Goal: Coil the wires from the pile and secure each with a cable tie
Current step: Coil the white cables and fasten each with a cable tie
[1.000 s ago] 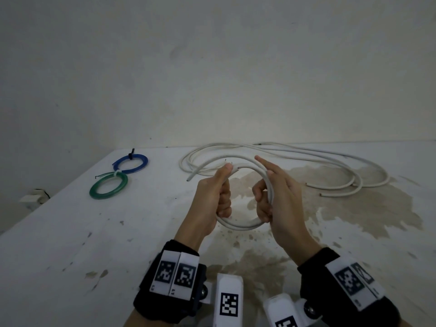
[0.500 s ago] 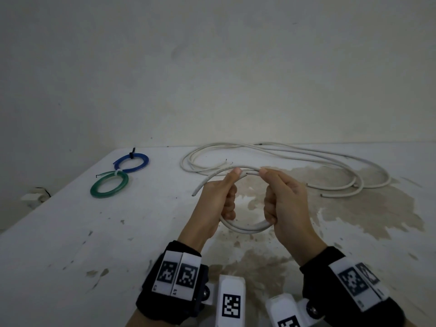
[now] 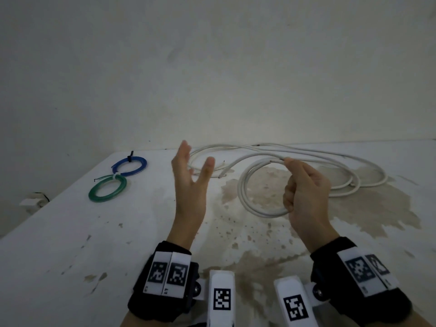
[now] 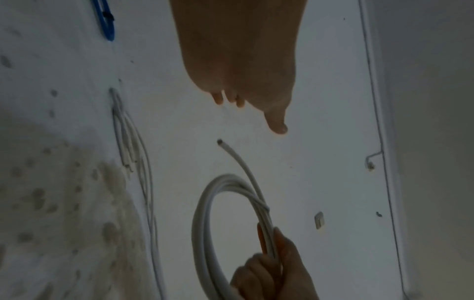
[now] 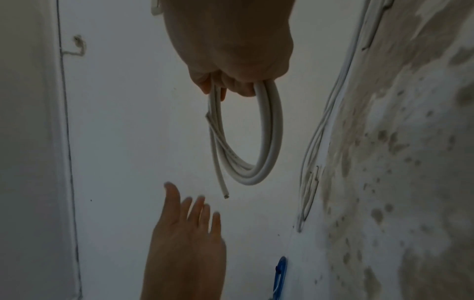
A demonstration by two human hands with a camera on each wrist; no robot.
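The white coil (image 3: 245, 192) hangs in the air above the stained table (image 3: 70, 232), a little right of the middle of the head view. The right hand (image 3: 306, 192) holds it at its 3 o'clock side: the fingers are curled round the bundled turns, and the thumb and first finger pinch the top strand. One loose end (image 5: 225, 195) of the wire sticks out from the coil toward the left hand (image 3: 188, 185). The left hand is at 9 o'clock from the coil, apart from it, lifted with the fingers straight and spread; it holds nothing.

Behind the coil, at 12 to 2 o'clock, the pile of white wires (image 3: 330, 161) lies loose on the table, up to the wall. Far at 10 o'clock two finished rings lie side by side: a blue coil (image 3: 129, 164) with a black tie, and a green coil (image 3: 107, 192) with a white tie, just in front of the blue one. They seem to touch at the edge.
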